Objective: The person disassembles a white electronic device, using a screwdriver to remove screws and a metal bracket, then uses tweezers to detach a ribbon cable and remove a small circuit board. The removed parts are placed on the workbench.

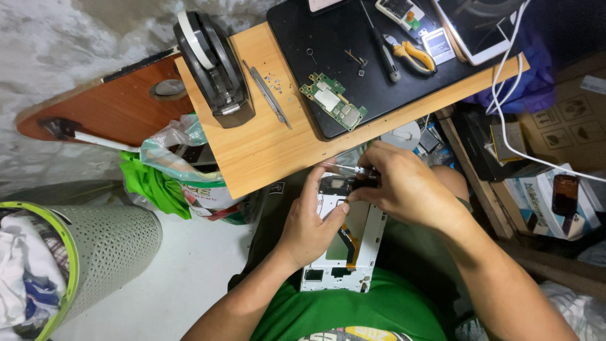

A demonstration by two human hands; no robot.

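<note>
A white opened tablet frame (353,249) with exposed inner parts rests on my lap, below the desk edge. My left hand (312,221) grips its left side, thumb across the inner face. My right hand (404,186) is closed around a small screwdriver (346,168), whose thin tip points left over the frame's top edge. On the desk's black mat (353,38) lies a green circuit board (333,100), apart from both hands.
The wooden desk (265,148) carries tweezers (268,95), a round black-and-white device (214,66), a screwdriver (382,47), yellow-handled cutters (413,55) and a white tablet (473,28). A perforated bin (95,252) stands left; boxes and white cables crowd the right.
</note>
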